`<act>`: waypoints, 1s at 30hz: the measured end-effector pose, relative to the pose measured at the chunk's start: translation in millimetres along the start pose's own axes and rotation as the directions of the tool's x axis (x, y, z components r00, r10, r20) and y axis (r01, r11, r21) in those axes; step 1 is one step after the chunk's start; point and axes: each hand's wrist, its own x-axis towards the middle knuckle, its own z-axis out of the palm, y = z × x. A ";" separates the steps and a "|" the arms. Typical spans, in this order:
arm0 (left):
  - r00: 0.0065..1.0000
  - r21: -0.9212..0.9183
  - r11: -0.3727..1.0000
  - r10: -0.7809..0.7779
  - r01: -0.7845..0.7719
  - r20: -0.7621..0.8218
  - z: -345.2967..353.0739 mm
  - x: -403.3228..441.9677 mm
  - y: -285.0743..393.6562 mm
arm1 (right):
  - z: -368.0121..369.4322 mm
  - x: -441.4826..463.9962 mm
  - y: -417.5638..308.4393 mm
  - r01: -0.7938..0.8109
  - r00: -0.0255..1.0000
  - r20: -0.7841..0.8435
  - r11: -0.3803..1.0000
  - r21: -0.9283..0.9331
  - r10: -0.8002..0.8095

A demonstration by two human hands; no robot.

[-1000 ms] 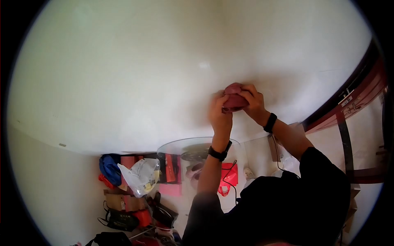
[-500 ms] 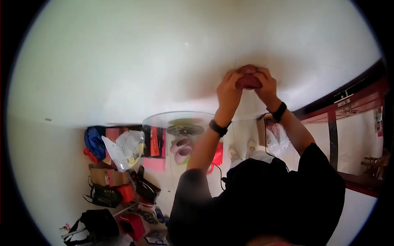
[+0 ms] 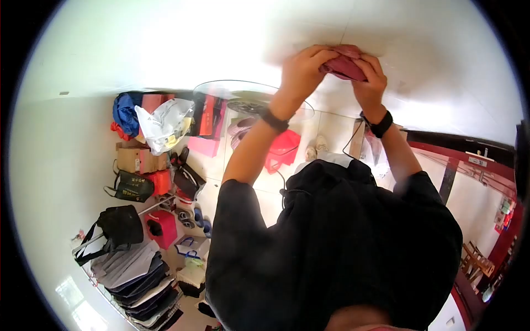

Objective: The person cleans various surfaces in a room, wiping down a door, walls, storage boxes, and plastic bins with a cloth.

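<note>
Both my arms reach forward, and my hands grip a crumpled dark-red cloth (image 3: 345,67) against or just in front of the white wall (image 3: 221,41). My left hand (image 3: 302,71) closes on the cloth's left side, fingers bent over its edge. On the right side, my right hand (image 3: 371,83) has its fingers curled over the cloth. Folds show in the middle of the cloth. Whether its far side touches the wall is hidden. Each wrist wears a dark band.
A round glass top (image 3: 243,83) stands below the wall, near a red bag (image 3: 282,150). Bags, boxes and shoes crowd the left, with a clothes rack (image 3: 130,265) lower down. Dark-red wooden framing (image 3: 450,176) is on the right.
My view has tilted, so the room and my hands appear higher in the frame. The cloth looks more folded and slanted between my hands. Both hands keep hold of it.
</note>
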 end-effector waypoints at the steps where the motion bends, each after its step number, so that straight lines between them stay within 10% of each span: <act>1: 1.000 0.005 1.000 -0.003 0.003 -0.002 -7.7 2.1 -1.0 | 5.4 1.7 -7.3 -0.035 0.999 0.004 0.998 0.050 0.035; 19: 0.998 -0.005 1.000 0.006 -0.006 -0.064 32.9 29.6 58.3 | -66.6 -0.3 23.8 -0.077 0.992 0.098 0.997 -0.016 0.079; 30: 0.992 0.032 0.995 -0.095 0.098 -0.080 -43.7 5.3 10.2 | 30.5 7.0 -26.4 -0.087 0.996 0.015 0.994 0.072 0.086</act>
